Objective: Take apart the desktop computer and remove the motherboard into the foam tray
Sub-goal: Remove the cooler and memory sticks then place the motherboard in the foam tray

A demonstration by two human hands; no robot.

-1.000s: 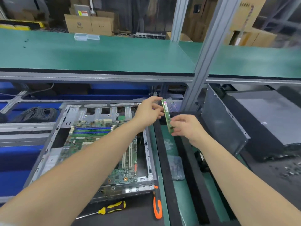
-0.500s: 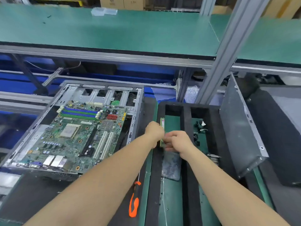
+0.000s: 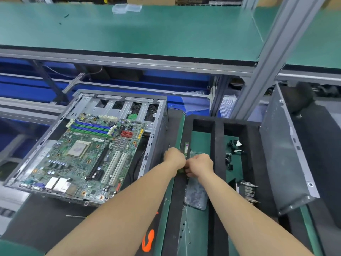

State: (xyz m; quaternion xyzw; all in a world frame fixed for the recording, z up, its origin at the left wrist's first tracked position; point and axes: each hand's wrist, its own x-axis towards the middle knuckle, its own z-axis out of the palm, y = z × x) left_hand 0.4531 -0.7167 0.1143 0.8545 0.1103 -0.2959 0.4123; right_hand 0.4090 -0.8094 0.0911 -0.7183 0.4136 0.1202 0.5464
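Motherboard [image 3: 86, 156] lies in case [image 3: 156, 126]; left hand [image 3: 174, 157] and right hand [image 3: 200, 164] grip memory stick [image 3: 186, 149] in foam tray [image 3: 218, 145].

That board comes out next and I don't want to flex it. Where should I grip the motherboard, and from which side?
Probably its bare edges, from above: the motherboard lies flat in the open case, its face crowded with slots and chips. The right edge by the white slots has a gap to the case wall for fingers; take the opposite edge with the other hand.
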